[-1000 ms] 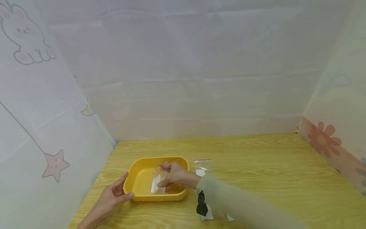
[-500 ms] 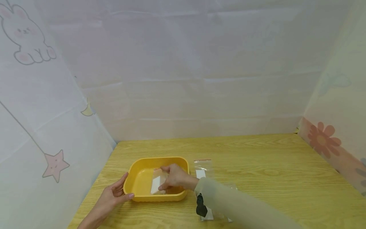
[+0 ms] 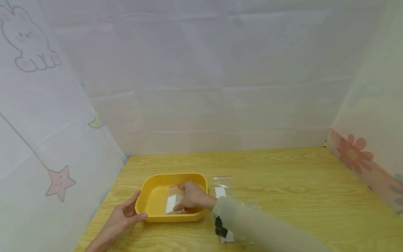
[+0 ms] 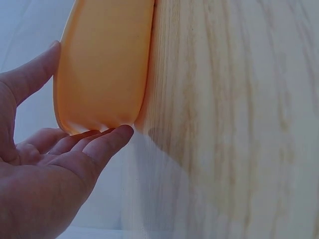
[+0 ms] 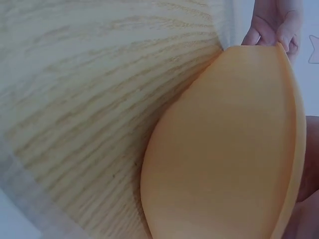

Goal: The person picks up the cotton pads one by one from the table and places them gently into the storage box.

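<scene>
A yellow plastic tub (image 3: 152,199) stands on the table in the head view. My left hand (image 3: 121,213) holds its left end, the thumb on the near rim and the fingers against the outer wall; the left wrist view shows this hand (image 4: 65,164) close up. Inside the tub, my right hand (image 3: 193,196) grips the right side of a small clear zip bag (image 3: 171,203) with a white piece in it. That bag lies low, near the tub's floor, partly hidden by the fingers. In the right wrist view the tub wall (image 5: 219,149) hides most of the right hand.
Right of the tub, another clear zip bag (image 3: 224,182) with a white piece lies on the wooden table (image 3: 292,182). Further bags (image 3: 256,205) are partly covered by the right sleeve (image 3: 252,224). White printed sheets (image 3: 189,87) stand behind and at both sides.
My right hand has gone slightly lower in the tub, and the zip bag in it lies flatter than a second ago. The left hand and the tub have stayed in place.
</scene>
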Demonstrator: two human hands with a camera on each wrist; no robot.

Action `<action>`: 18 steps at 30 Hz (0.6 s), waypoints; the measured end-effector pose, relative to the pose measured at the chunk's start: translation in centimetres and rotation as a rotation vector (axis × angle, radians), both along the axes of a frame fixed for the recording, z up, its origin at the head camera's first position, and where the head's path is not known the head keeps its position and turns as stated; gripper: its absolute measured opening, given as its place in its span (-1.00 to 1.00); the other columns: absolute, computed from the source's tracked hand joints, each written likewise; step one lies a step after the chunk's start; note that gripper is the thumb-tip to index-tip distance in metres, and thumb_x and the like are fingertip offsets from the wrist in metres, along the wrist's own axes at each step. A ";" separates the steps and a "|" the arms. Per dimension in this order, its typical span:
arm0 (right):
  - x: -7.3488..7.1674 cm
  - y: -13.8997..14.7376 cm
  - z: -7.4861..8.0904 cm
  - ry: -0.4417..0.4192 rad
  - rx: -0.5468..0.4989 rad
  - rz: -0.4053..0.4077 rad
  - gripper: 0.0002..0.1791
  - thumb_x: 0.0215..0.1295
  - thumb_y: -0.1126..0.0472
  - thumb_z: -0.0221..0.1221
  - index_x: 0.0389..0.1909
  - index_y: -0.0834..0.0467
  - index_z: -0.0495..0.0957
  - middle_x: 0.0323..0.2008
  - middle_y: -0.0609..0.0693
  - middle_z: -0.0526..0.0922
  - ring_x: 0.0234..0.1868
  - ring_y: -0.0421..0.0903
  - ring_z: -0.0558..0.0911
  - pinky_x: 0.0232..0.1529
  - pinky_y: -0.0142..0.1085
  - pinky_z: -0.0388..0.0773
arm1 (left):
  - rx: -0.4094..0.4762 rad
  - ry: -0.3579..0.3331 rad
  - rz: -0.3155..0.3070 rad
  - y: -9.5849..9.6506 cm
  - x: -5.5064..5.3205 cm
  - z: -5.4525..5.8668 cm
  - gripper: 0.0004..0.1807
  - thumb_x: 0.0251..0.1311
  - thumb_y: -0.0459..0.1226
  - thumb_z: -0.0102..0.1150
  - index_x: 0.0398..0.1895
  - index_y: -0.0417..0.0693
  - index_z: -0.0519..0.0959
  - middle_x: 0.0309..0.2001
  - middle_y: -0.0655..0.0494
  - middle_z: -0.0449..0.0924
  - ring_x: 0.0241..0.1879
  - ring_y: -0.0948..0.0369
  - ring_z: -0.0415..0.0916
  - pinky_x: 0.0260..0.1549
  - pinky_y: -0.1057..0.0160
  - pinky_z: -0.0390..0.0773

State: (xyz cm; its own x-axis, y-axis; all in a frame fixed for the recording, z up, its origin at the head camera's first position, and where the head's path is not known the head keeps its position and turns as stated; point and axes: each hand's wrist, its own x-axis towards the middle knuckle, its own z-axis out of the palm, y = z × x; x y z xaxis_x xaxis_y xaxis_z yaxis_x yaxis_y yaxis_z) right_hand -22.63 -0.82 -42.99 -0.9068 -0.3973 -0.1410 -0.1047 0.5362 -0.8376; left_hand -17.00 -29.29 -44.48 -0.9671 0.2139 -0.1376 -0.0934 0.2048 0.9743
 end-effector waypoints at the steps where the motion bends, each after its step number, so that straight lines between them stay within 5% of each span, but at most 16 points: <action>1: 0.0 0.0 0.0 0.011 0.025 0.004 -0.06 -0.04 0.27 0.68 0.42 0.34 0.51 -0.11 0.16 0.75 -0.63 -0.01 0.71 -0.64 -0.36 0.59 | 0.000 0.002 -0.003 0.0 0.0 0.0 0.04 0.36 -0.35 0.40 0.71 -0.22 -0.09 0.62 -0.26 -0.09 0.51 -0.23 0.14 0.19 0.19 0.59; 8: 0.0 0.2 0.4 0.077 0.166 0.008 -0.06 -0.08 0.20 0.71 0.37 0.33 0.56 0.24 0.24 0.65 -0.72 -0.15 0.58 -0.54 -0.45 0.48 | 0.007 -0.001 -0.011 0.0 0.0 -0.1 0.04 0.37 -0.35 0.39 0.70 -0.24 -0.10 0.62 -0.26 -0.10 0.51 -0.23 0.12 0.19 0.20 0.59; 12: 0.2 0.9 1.6 0.103 0.176 0.024 -0.16 -0.02 0.26 0.67 0.32 0.36 0.58 0.24 0.26 0.65 -0.62 -0.13 0.64 -0.43 -0.40 0.55 | 0.004 -0.002 0.010 0.1 0.0 -0.2 0.02 0.36 -0.36 0.40 0.71 -0.22 -0.07 0.63 -0.23 -0.08 0.51 -0.22 0.14 0.19 0.21 0.59; 14: 0.4 1.7 2.8 0.147 0.186 0.057 -0.26 0.05 0.26 0.64 0.27 0.36 0.62 0.20 0.25 0.68 -0.34 -0.02 0.77 -0.19 -0.30 0.67 | 0.000 -0.001 0.022 0.1 0.0 -0.2 0.02 0.36 -0.36 0.41 0.70 -0.21 -0.05 0.62 -0.23 -0.06 0.51 -0.22 0.15 0.19 0.21 0.59; 18: 0.7 3.9 5.4 0.247 0.212 0.111 -0.44 0.16 0.22 0.58 0.18 0.28 0.71 0.08 0.16 0.74 0.07 0.11 0.72 0.12 -0.09 0.67 | -0.002 0.005 0.027 0.0 0.0 -0.3 0.02 0.35 -0.36 0.41 0.71 -0.20 -0.04 0.62 -0.22 -0.05 0.51 -0.21 0.17 0.19 0.21 0.59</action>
